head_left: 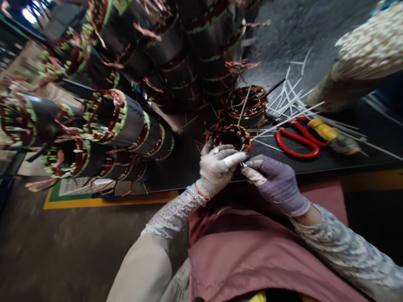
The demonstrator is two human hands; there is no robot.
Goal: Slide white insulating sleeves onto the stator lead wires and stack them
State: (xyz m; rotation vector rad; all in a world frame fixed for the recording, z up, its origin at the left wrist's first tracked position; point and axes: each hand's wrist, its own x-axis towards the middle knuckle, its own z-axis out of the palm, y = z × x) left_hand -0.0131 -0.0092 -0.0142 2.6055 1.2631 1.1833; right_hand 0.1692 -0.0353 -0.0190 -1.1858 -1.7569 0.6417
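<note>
A motor stator [231, 133] with red-brown copper windings and pale green slot liners stands at the table's near edge. My left hand [217, 165], in a white glove with taped fingers, is closed over its near rim. Just right of it, my right hand [275, 180], in a purple glove with taped fingertips, pinches a thin white cord [243, 165] against the winding's near side. Only a short bit of that cord shows; fingers hide the rest. Another wound stator [247, 102] is right behind, and a thin white strip rises between the two.
Stacked stators [135, 121] fill the left and back of the black table [189, 167]. Red-handled scissors [297, 144], a yellow-handled tool [327, 132] and loose white strips [289, 98] lie at right. A thick bundle of white strips [371, 46] stands behind them.
</note>
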